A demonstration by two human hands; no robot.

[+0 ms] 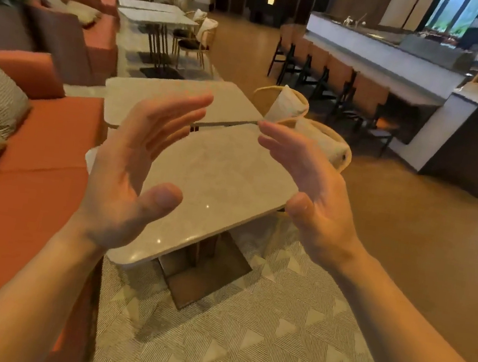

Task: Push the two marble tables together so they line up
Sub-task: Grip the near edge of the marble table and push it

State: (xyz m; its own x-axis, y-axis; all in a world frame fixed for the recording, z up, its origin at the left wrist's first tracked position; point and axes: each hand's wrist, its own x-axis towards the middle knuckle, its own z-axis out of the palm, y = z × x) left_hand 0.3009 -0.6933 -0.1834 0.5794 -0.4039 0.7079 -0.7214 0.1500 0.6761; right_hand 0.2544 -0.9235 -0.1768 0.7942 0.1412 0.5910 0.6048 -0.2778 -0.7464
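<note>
Nothing is held: the left hand and the right hand are up in the middle of the frame, fingers spread, palms facing each other, in front of the near marble table, and the far marble table sits just behind it with a thin dark gap between them.

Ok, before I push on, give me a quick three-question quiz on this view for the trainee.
1. True or false: the left hand grips the near marble table.
2. What stands beside the tables on the person's right? A) wicker chairs B) an orange sofa C) a potted plant
3. Fill in: a dark ___ shows between the near marble table and the far marble table.
Key: 1 false; 2 A; 3 gap.
</note>
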